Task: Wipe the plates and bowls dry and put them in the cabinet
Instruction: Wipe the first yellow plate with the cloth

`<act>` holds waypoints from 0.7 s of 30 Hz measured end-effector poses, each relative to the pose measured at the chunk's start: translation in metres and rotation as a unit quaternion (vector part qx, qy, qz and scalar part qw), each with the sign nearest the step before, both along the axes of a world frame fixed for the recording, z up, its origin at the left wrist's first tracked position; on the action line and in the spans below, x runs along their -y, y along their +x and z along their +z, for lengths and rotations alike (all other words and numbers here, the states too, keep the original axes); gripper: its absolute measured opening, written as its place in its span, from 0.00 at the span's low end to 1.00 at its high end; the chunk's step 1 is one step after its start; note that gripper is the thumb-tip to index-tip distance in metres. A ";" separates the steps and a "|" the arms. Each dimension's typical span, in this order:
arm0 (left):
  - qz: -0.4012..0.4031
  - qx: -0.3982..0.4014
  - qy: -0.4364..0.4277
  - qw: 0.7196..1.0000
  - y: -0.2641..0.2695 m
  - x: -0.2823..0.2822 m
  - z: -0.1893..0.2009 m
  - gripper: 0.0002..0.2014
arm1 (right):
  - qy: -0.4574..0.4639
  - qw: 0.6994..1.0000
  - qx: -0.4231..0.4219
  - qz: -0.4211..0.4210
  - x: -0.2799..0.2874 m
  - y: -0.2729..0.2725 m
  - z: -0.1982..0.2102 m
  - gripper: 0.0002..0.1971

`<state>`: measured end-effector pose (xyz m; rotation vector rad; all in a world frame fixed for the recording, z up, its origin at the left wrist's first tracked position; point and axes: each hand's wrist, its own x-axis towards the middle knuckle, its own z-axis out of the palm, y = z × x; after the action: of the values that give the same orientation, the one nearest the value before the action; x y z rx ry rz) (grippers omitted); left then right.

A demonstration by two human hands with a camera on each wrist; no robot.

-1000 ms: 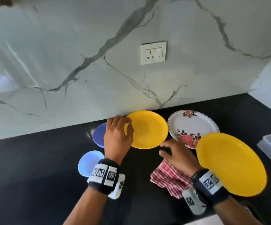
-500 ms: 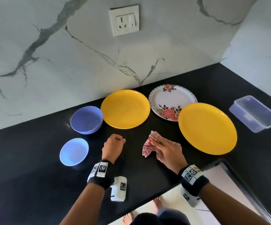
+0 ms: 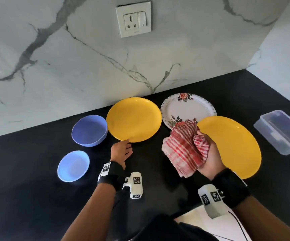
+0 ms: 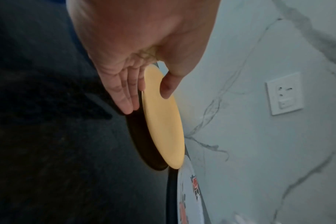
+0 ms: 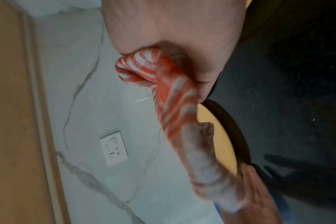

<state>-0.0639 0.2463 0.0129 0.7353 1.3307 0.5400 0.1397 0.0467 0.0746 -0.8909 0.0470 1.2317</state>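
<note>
Now the step in hand looks like lifting the first plate for drying, and it would go best if the left hand (image 3: 121, 151) slid its straight fingers (image 4: 125, 97) under the near rim while the thumb came down on top, since the rim lies almost flat on the counter (image 3: 27, 188). At present those fingers are extended beside the rim with the thumb hovering above it, gripping nothing.

Taking that yellow plate (image 3: 133, 119) as the landmark: the black counter under it is glossy and faintly speckled, the white marble wall (image 3: 62, 58) behind it smooth and grey-veined. To its right and nearer the person lies a larger yellow plate (image 3: 236, 145), equally plain and shallow, probably plastic. Just right of the landmark sits a white floral plate (image 3: 180, 108) with a beaded edge. Far right is a clear lidded box (image 3: 279, 131). Touching the landmark's left rim is a deep violet bowl (image 3: 89, 130); nearer the person a paler blue bowl (image 3: 73, 166).

Between the two yellow plates the right hand (image 3: 210, 157) clutches a bunched red-and-white checked cloth (image 3: 184, 148), soft and folded, raised off the counter.
</note>
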 end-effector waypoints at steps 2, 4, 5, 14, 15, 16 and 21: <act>0.035 0.011 -0.016 0.999 0.006 -0.004 -0.002 0.11 | 0.016 0.999 -0.025 0.015 -0.003 0.004 0.004 0.31; 0.064 0.022 -0.026 0.997 0.012 -0.008 -0.004 0.11 | 0.007 0.999 -0.013 0.030 -0.011 0.011 -0.001 0.29; 0.073 0.024 -0.030 0.997 0.014 -0.010 -0.004 0.10 | -0.009 0.999 0.005 0.034 -0.018 0.014 -0.001 0.27; 0.081 0.047 -0.003 0.996 0.019 -0.020 0.003 0.09 | 0.004 1.000 -0.006 -0.006 -0.046 0.018 -0.007 0.19; 0.085 0.054 0.006 0.995 0.019 -0.020 0.005 0.10 | 0.011 1.000 -0.013 -0.013 -0.047 0.018 -0.006 0.18; 0.089 0.060 0.017 0.994 0.020 -0.019 0.007 0.11 | 0.018 1.000 -0.013 -0.016 -0.047 0.017 -0.006 0.18; 0.105 0.083 0.045 0.990 0.021 -0.010 0.022 0.12 | 0.029 0.999 0.012 -0.020 -0.040 0.010 0.004 0.18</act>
<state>-0.0429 0.2564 0.0350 0.6127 1.2403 0.8171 0.1501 0.0871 0.0783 -0.8504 0.0097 1.1784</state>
